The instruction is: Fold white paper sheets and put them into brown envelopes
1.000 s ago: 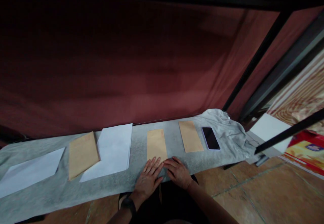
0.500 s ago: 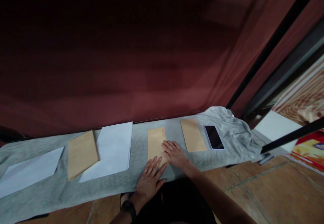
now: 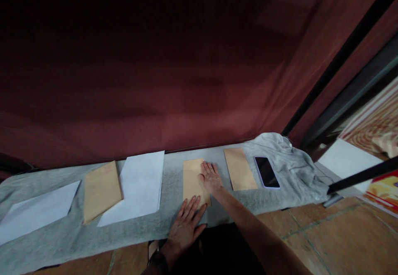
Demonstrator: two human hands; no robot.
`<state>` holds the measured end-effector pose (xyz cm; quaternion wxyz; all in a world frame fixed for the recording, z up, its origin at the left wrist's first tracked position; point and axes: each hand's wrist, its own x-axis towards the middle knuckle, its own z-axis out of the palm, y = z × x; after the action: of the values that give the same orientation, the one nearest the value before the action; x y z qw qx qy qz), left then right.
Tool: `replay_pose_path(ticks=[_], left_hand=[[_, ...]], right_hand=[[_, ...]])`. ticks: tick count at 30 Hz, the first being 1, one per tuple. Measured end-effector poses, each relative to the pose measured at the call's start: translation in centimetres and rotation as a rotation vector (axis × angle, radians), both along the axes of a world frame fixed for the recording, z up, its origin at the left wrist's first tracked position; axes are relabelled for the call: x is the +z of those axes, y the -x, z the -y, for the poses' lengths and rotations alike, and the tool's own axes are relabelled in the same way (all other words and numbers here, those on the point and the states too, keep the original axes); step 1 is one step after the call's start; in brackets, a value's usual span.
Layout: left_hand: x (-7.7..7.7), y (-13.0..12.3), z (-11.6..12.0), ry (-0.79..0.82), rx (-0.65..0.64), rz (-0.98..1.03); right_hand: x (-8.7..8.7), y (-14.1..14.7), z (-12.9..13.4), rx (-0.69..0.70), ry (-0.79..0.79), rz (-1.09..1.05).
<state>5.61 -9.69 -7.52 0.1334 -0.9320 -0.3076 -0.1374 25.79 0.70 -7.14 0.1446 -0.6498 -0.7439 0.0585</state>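
Note:
A brown paper envelope (image 3: 192, 179) lies flat on the grey cloth in front of me. My left hand (image 3: 185, 225) rests on its near end, palm down with the fingers stretched out. Higher up, along its right edge, my right hand (image 3: 211, 177) lies flat, fingers extended and the thumb pointing left. Neither hand grips anything. To the right is a second brown envelope (image 3: 240, 169), apart from my right hand. A dark band circles my left wrist.
A phone (image 3: 267, 172) lies right of the envelopes. Leftward are a stack of white paper (image 3: 143, 183), a thicker pile of brown envelopes (image 3: 102, 190) overlapping it, and another white sheet (image 3: 40, 208). Grey cloth (image 3: 77, 239) covers the narrow bench, against a dark red panel (image 3: 186, 100).
My right hand has slid up the envelope's right edge, away from me. My left hand stays at the near end. The view has shifted slightly.

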Motion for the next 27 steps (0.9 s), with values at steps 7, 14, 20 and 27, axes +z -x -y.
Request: replay_pose_path(ticks=[7,14,20,27], left_hand=[[0.5,0.2,-0.1,0.135,-0.004,0.022],[-0.6,-1.3,-3.9,0.248,0.118,0.102],[-1.2,-5.0,-9.0,0.225,0.188,0.107],[-1.1,-7.6,-13.4,0.314,0.330,0.075]], right_hand=[[-1.7,0.1,7.0,0.152,-0.154,-0.021],[-0.9,-1.8,12.6,0.258,-0.209,-0.102],[0.0,-2.4,13.4,0.334,-0.167,-0.176],[-0.5,-2.6,13.5,0.367,-0.185,-0.193]])
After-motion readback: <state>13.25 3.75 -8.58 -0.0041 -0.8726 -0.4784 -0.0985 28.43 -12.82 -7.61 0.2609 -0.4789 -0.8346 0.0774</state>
